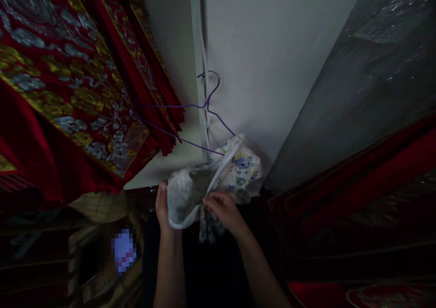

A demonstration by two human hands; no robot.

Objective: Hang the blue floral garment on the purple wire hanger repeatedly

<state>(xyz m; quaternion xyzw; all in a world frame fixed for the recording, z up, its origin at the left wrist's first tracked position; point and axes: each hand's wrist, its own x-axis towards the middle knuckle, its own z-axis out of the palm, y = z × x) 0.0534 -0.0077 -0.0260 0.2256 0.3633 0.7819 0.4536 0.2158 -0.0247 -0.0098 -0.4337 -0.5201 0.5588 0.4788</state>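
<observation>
A white garment with blue and yellow flowers [243, 165] hangs by one side on a thin purple wire hanger [221, 119]. The hanger's other arm is bare and reaches left toward the red cloth. My left hand [162, 206] grips the garment's left edge, its fingers partly behind the fabric. With thumb and fingers pinched, my right hand [223, 208] holds the white-trimmed edge near the middle of the garment. Loose folds dangle below my right hand.
Red cloth with gold and silver embroidery [91, 90] hangs at the left. Behind the hanger is a pale wall [265, 49] with a vertical cable. Clear plastic sheeting [368, 72] and more red fabric [391, 176] are at the right. A wooden chair-like frame [73, 249] stands lower left.
</observation>
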